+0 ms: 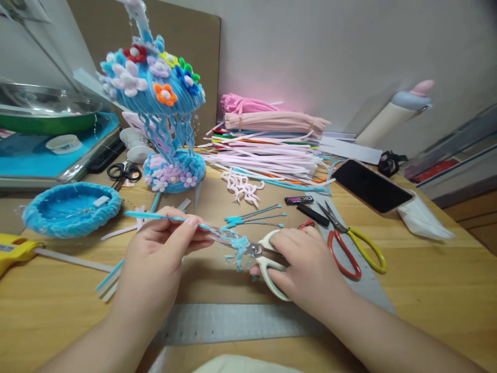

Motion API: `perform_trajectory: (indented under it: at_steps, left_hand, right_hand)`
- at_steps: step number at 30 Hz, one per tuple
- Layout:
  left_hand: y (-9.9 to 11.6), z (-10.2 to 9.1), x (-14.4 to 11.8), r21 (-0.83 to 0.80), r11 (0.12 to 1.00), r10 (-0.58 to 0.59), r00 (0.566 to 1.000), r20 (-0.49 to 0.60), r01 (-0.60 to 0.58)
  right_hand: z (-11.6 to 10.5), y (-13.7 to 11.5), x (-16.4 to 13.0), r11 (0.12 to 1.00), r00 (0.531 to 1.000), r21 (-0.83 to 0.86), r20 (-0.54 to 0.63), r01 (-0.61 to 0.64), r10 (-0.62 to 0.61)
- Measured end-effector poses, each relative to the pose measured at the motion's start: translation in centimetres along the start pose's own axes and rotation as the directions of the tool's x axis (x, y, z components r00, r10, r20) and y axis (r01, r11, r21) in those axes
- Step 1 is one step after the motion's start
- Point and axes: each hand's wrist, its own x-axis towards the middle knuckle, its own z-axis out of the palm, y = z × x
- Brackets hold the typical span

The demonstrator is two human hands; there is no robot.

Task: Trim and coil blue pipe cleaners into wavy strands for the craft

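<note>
My left hand (159, 254) pinches a thin blue pipe cleaner (155, 216) that runs off to the left. My right hand (305, 267) grips white-handled scissors (267, 267) whose blades meet the pipe cleaner's right end, where blue fluff (238, 251) clings and drops. Several trimmed blue stems (256, 216) lie just behind the hands on the wooden table (427, 290).
A blue pipe-cleaner jellyfish sculpture (163, 98) stands at back left, beside a blue woven dish (72, 207). A heap of pink pipe cleaners (272, 140), a phone (373, 185), red-and-yellow scissors (353, 243), black scissors (124, 171), a yellow glue gun (15, 248) and a metal ruler (240, 321) surround the hands.
</note>
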Motion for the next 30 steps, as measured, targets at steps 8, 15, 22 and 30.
perform_trajectory:
  at_steps: [8, 15, 22, 30]
  left_hand:
    - [0.00, -0.10, 0.25, -0.012, 1.000, 0.004, 1.000, -0.006, -0.004]
    - [0.18, 0.00, 0.28, -0.070, 0.997, -0.027, 0.999, -0.025, 0.025]
    - [0.37, 0.10, 0.43, -0.104, 0.994, -0.047, 0.999, -0.005, 0.046]
    - [0.47, 0.02, 0.56, -0.043, 0.999, 0.000, 1.000, -0.029, -0.001]
  right_hand:
    - [0.10, 0.14, -0.09, 1.000, 1.000, 0.012, -0.009, 0.016, -0.016]
    - [-0.02, 0.19, -0.41, 1.000, 1.000, 0.008, 0.012, 0.011, -0.011]
    - [-0.06, 0.21, -0.24, 1.000, 1.000, 0.023, 0.018, 0.016, -0.016]
    - [-0.27, -0.02, -0.04, 0.999, 0.997, 0.023, 0.078, -0.024, 0.023]
